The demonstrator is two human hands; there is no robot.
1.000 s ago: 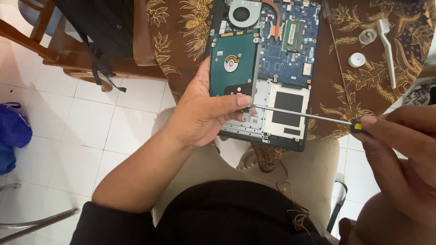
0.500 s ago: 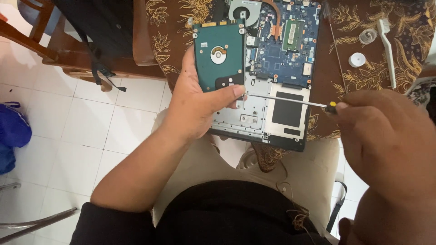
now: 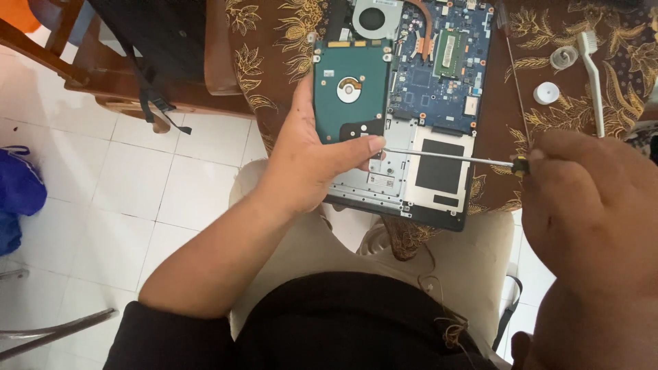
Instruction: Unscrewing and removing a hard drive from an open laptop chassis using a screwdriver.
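Observation:
An opened laptop (image 3: 439, 157) lies underside-up on the table, its blue circuit board and fan exposed. My left hand (image 3: 308, 161) grips the green hard drive (image 3: 349, 89) at its left edge, thumb across the drive's lower corner. My right hand (image 3: 589, 199) is closed around a screwdriver (image 3: 445, 156) with a yellow-and-black handle. Its long metal shaft runs left, and the tip sits by my left thumb at the drive's lower right corner.
A brown cloth with gold leaf pattern (image 3: 274, 41) covers the table. A white brush (image 3: 593, 75) and two small round caps (image 3: 546, 92) lie at the right. A wooden chair with a black bag (image 3: 157, 48) stands left; a blue bag (image 3: 19, 188) rests on the tiled floor.
The hard drive has shifted up and left with my left hand compared with a second ago. My right hand has moved in closer and fills more of the lower right.

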